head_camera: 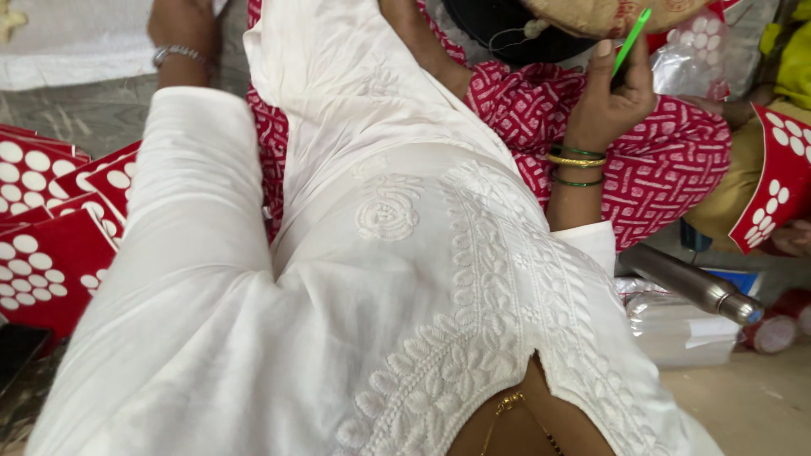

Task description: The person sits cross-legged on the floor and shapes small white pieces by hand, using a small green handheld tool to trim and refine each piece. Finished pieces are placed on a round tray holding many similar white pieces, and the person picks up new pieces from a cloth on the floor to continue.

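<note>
I look down my own white embroidered tunic (397, 279). My right hand (612, 93), with gold and green bangles at the wrist, is raised at the upper right and holds a thin flat object with a bright green edge (632, 40), probably a phone. My left arm in its white sleeve reaches to the upper left. My left hand (182, 25), above a silver bracelet, is cut off by the top edge, so its fingers are hidden. A person in red patterned cloth (659, 160) sits close in front of me.
Several red cards with white dots (38, 253) lie stacked on the floor at left. A steel bottle (688, 283) and clear plastic packets (676, 329) lie at right. Another person in yellow (794, 59) sits at the far right beside a red dotted card (773, 181).
</note>
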Action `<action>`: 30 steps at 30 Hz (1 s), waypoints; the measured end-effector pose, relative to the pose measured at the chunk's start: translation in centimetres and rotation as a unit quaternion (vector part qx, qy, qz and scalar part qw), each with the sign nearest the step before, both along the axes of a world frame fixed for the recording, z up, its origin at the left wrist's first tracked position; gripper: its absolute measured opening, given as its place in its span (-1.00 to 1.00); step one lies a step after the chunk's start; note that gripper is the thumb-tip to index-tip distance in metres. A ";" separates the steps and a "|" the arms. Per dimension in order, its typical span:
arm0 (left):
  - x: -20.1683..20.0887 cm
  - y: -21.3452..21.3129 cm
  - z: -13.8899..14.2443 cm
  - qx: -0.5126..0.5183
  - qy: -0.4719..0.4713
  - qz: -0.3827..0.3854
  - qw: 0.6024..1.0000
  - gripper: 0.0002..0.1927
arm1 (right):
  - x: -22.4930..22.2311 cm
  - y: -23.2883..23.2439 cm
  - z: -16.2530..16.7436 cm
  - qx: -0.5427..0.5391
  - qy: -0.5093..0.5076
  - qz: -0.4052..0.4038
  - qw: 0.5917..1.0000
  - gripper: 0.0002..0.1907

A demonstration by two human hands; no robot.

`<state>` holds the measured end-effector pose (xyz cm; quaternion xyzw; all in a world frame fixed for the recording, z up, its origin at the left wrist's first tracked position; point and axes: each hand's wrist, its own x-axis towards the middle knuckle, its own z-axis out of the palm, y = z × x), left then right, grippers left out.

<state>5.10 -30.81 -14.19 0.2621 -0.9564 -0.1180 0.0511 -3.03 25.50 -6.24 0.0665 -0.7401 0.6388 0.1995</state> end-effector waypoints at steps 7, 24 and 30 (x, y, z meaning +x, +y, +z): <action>0.2 0.6 -1.8 -0.024 0.023 -0.020 0.999 -0.65 | -0.1 -0.2 -0.1 -0.020 -0.014 -0.032 0.999 -0.59; -0.8 -2.3 -1.5 -0.092 -0.136 0.142 0.976 0.11 | 0.9 -3.7 0.2 0.029 -0.007 -0.034 0.999 -0.61; -7.0 -3.3 -2.9 0.153 0.234 0.182 0.943 -0.48 | 1.2 -4.0 0.0 0.064 -0.006 -0.039 0.997 -0.63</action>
